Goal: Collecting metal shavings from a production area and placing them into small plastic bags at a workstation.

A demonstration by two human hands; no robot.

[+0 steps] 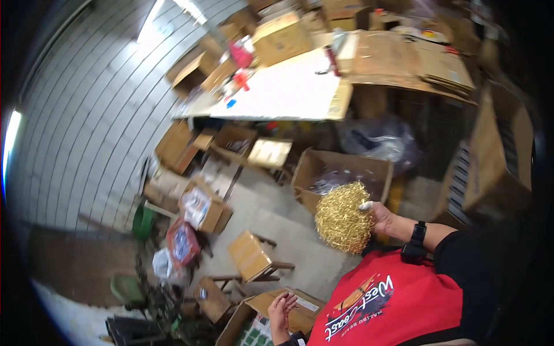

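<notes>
My right hand [381, 218] grips the edge of a large, roundish bundle of shiny gold pieces [344, 219], tangled like shavings or small metal parts; their exact kind is too fine to make out. A white covering shows on one of that hand's fingertips. The bundle hangs in front of an open cardboard box [306, 179] with clear plastic inside, and hides part of its near side. Lower down, my left hand [281, 309] is raised with loosely bent fingers and nothing visible in them. Beside it lies an open carton [236, 323] with green pieces inside.
A stool with a cardboard-covered seat [249, 255] stands on the grey floor [311, 230]. Beyond is a white-topped table [283, 86] with boxes and flattened cardboard [386, 57]. A tall carton [485, 155] stands at right. Bags, a green bucket [143, 220] and machinery [167, 305] crowd the left.
</notes>
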